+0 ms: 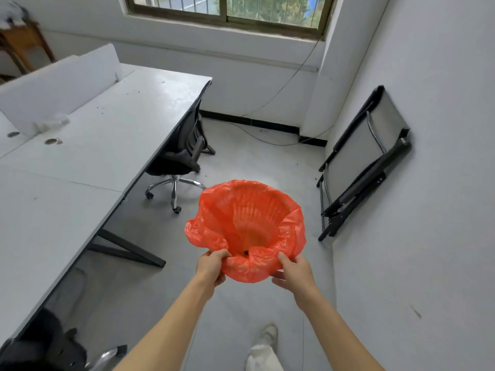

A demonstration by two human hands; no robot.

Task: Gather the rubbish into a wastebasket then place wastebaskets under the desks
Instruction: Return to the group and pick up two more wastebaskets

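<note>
Two hands: both on the wastebasket (249,226), head view.
Left hand (213,266): gripping the near-left rim through the orange bag (203,231).
Right hand (294,271): pinching the near-right rim, thumb on top.
Wastebasket: held above the floor (254,162), off the counter (107,135) right edge, mouth facing up.

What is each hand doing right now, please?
Left hand: gripping the near rim of the wastebasket.
Right hand: holding the same rim, thumb on top, fingers underneath.
</note>
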